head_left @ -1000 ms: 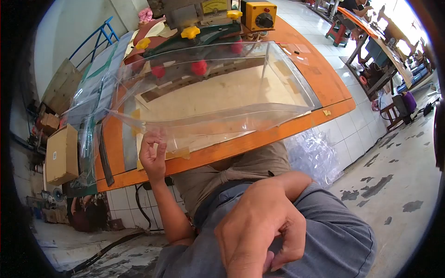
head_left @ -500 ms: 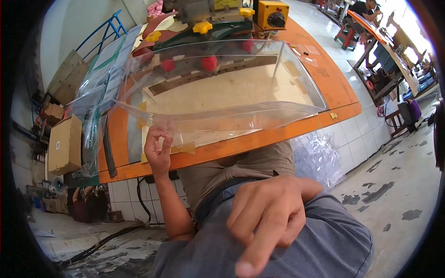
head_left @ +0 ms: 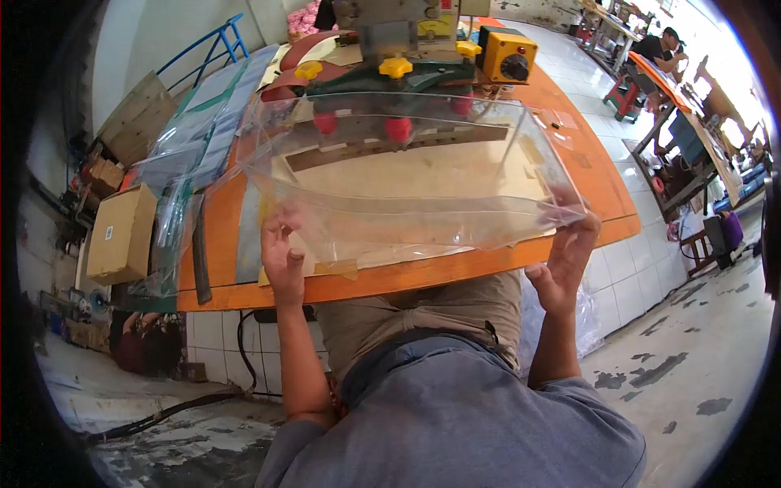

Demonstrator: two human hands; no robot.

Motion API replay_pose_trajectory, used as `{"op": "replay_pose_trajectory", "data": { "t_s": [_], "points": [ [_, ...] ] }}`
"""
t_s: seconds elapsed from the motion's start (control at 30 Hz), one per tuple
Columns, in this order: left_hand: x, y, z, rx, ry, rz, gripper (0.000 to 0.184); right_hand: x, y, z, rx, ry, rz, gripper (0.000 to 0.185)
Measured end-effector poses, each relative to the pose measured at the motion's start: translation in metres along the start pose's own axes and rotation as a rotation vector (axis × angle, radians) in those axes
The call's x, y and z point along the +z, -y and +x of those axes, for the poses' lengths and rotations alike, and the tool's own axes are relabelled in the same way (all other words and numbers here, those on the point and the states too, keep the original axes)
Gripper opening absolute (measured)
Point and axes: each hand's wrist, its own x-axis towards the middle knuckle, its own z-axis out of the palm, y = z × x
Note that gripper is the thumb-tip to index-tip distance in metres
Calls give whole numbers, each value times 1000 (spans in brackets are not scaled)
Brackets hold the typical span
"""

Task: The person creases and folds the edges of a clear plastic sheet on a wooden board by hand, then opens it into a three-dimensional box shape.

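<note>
A clear plastic sheet piece (head_left: 423, 220) with raised, folded edges lies over a pale board (head_left: 407, 175) under the machine's clamps. At its front left corner is my left hand (head_left: 283, 256), fingers raised against the plastic and thumb apart. My right hand (head_left: 569, 256) is at the front right corner, its fingers stretched against the plastic and blurred at the tips. That thumb also stands away from the fingers. I see no plastic pinched between thumb and fingers of either hand.
The machine has yellow knobs (head_left: 396, 67), red clamp feet (head_left: 398, 128) and a yellow control box (head_left: 506, 55). Clear plastic sheets (head_left: 187, 138) and a cardboard box (head_left: 122, 234) are on the left. The orange table (head_left: 602, 191) has a rounded corner. A person (head_left: 655, 53) sits at another bench.
My right hand has risen from in front of my body to the plastic's front right corner. My left hand remains at the left corner, its thumb further from the fingers. The view has shifted slightly.
</note>
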Motion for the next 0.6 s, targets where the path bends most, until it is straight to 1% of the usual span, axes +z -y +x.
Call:
{"op": "replay_pose_trajectory", "data": {
  "t_s": [0.03,0.07,0.1,0.13,0.17,0.23,0.27,0.37,0.5,0.57,0.6],
  "points": [
    [3,-4,6,-4,-50,20,83,2,-4,2,2,5,18,81],
    [5,-8,13,-2,-61,39,83,4,-7,5,51,73,40,92],
    [7,-13,21,22,-45,36,92,7,-9,8,97,143,62,103],
    [10,-19,28,46,-29,34,103,8,-8,13,157,213,106,120],
    [14,-25,35,51,-41,51,103,11,-14,13,154,223,125,120],
    [21,-33,50,84,-6,-54,108,18,-25,15,160,201,179,112],
    [18,-25,54,92,25,-104,107,20,-27,19,155,206,188,112],
    [25,-36,67,113,76,-128,103,24,-32,33,113,272,260,114],
    [38,-54,78,109,53,-182,99,26,-26,56,129,291,390,115],
    [40,-64,83,125,60,-133,94,30,-19,67,109,313,424,106],
    [42,-67,85,120,72,-158,94,41,-12,68,142,198,385,99]
  ]
}}
